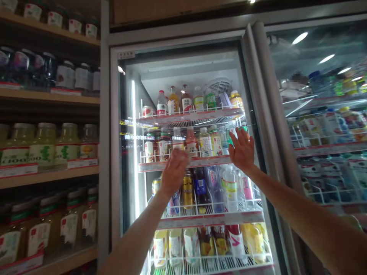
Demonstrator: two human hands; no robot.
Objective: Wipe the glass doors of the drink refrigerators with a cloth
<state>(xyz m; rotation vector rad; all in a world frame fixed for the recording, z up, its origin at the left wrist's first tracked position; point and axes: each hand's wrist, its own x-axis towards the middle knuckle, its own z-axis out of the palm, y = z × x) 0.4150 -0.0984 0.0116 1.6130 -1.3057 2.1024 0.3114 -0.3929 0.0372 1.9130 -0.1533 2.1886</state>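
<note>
While raised beside brown wooden shelves (48,98) of labelled glass jars (66,147), and up at a white-framed glass cooler door (186,76): bare left hand (174,172), grip loosely curled, empty; bare right hand (242,149), grip spread wide, empty, palm toward the pane; contact with the glass impossible to tell. Behind it, plastic drink bottles (205,143) on white wire racks (212,259), labels too small to read.

From across the aisle, wooden shelves (48,177) on the left carry rows of juice jars (43,147), while the glass-door cooler's wire racks (212,161) hold bottled drinks (205,143).
</note>
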